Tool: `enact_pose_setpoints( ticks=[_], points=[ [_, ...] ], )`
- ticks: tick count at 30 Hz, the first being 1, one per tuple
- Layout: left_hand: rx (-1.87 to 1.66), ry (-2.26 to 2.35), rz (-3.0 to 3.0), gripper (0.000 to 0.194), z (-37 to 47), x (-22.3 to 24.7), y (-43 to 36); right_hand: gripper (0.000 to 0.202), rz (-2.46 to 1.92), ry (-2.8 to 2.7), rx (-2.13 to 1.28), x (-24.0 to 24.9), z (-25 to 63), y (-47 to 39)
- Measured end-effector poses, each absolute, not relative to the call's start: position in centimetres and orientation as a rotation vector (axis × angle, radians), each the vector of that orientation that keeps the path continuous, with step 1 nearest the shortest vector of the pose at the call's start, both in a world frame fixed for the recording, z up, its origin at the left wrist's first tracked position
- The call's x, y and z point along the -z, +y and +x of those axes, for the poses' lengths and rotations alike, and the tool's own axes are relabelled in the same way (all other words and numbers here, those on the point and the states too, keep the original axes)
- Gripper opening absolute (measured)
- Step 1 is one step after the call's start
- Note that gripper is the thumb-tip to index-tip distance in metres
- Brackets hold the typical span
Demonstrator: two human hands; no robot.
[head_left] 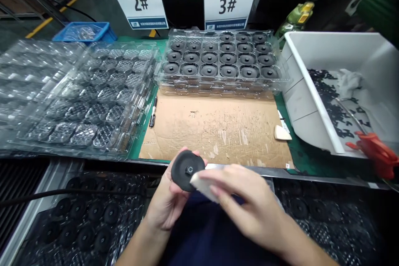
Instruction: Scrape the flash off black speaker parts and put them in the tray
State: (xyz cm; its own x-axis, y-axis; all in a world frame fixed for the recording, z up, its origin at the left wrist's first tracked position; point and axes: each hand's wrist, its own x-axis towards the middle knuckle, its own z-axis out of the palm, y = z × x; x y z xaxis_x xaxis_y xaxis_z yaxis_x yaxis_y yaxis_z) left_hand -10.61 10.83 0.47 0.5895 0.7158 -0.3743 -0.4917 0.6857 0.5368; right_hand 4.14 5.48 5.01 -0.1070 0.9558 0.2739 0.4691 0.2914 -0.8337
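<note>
My left hand (166,205) grips a round black disc (183,164) by its edge, its face turned up toward me with a small raised hub in the middle. Between the fingers and thumb of my right hand (246,199) is a white wedge-shaped sponge (204,187). The sponge's tip reaches the disc just beside the hub; whether it presses there I cannot tell. Both hands are over my lap, in front of the bench edge. Beyond them, a similar white sponge (282,133) lies at the right side of the cardboard sheet (215,129).
Clear trays (222,87) of black discs stand behind the cardboard. Stacked clear trays (77,104) fill the left. At right, a white bin (314,108) holds small black pieces and red-handled pliers (374,149). A black marker (153,112) lies on the cardboard. More disc trays (84,224) are below.
</note>
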Motion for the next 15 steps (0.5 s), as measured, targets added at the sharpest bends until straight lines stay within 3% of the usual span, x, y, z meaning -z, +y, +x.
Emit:
enact_pose_setpoints(
  ticks=[6, 11, 15],
  points=[
    [-0.742, 0.537, 0.425, 0.055, -10.1, -0.8, 10.7, 0.025, -1.680, -1.200, -0.680, -3.9, 6.7, 3.5],
    [-0.700, 0.563, 0.401, 0.050, -9.9, -1.0, 10.4, 0.034, -1.442, -1.563, -0.417, -6.2, 4.6, 4.8],
    [-0.701, 0.575, 0.423, 0.047, -10.6, -0.7, 10.7, 0.028, -1.241, -1.794, -0.615, -6.3, 3.4, 6.4]
  ],
)
